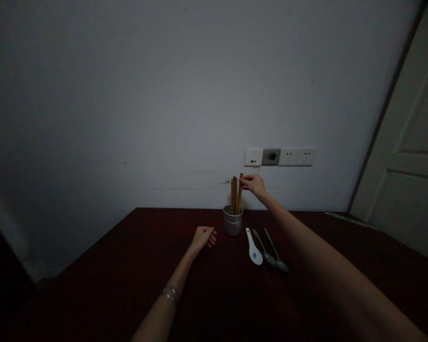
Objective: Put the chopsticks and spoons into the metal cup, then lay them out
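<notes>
A silver metal cup (pixel 232 224) stands upright near the back of the table, with several wooden chopsticks (pixel 234 195) standing in it. Thumb and fingers of my right hand (pixel 254 184) pinch the upper part of the rightmost chopsticks (pixel 240 197), whose lower ends are inside the cup. How many sticks are in the pinch is hard to make out. My left hand (pixel 203 237) rests on the table left of the cup, fingers loosely curled and a little apart, holding nothing. Right of the cup lie a white ceramic spoon (pixel 255 254) with a blue mark and two metal spoons (pixel 270 259), (pixel 281 266).
The dark red table (pixel 128 266) reaches back to a pale wall (pixel 185 109). Wall sockets (pixel 296 157) sit above the table's back edge. A pale door (pixel 410 156) is at the right. A flat strip (pixel 349 219) lies along the right back edge.
</notes>
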Demonstrator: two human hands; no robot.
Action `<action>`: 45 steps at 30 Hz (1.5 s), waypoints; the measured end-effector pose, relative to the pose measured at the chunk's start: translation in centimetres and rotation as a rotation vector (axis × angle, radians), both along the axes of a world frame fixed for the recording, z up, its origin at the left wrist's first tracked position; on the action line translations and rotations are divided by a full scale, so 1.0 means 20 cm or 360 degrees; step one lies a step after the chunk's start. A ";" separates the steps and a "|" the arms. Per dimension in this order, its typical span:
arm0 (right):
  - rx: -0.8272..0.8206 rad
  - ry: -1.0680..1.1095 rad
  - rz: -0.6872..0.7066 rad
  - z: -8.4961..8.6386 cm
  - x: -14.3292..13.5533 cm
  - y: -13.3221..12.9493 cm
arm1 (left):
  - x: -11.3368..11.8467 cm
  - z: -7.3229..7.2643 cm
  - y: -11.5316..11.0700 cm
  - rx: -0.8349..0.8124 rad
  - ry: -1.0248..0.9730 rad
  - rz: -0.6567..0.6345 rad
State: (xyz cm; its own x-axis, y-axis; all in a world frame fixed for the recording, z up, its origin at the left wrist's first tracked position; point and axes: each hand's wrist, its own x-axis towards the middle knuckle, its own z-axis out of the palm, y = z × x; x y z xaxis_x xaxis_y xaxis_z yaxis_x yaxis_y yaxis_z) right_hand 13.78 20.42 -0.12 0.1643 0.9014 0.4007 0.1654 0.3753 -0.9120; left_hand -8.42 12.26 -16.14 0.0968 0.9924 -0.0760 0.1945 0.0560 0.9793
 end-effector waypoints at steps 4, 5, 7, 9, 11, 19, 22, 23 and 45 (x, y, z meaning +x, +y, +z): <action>-0.0056 0.0024 0.0007 -0.03 0.01 0.01 | 0.00 0.00 0.00 0.0020 -0.0008 -0.0011; -0.0064 0.0026 0.0004 -0.04 0.01 0.01 | 0.00 0.00 0.00 0.0021 -0.0010 -0.0010; -0.0084 0.0027 0.0001 -0.05 0.01 0.01 | 0.00 0.00 0.00 0.0019 -0.0012 -0.0006; -0.0100 0.0021 0.0004 -0.07 0.02 0.01 | 0.00 0.01 -0.01 0.0011 -0.0011 0.0001; -0.0115 0.0010 0.0006 -0.07 0.02 0.01 | 0.00 0.01 -0.01 0.0003 -0.0009 0.0001; -0.0155 -0.0060 -0.0010 -0.08 0.02 0.02 | 0.00 0.00 0.00 0.0006 0.0006 0.0011; -0.0172 -0.0087 -0.0015 -0.07 0.02 0.02 | 0.00 0.01 -0.01 0.0021 -0.0010 -0.0007; -0.0177 -0.0096 -0.0014 -0.07 0.02 0.03 | 0.00 0.01 -0.01 0.0027 -0.0015 -0.0012; -0.0266 -0.0120 0.0091 -0.07 0.01 -0.01 | -0.01 -0.02 0.01 0.0026 0.0014 -0.0026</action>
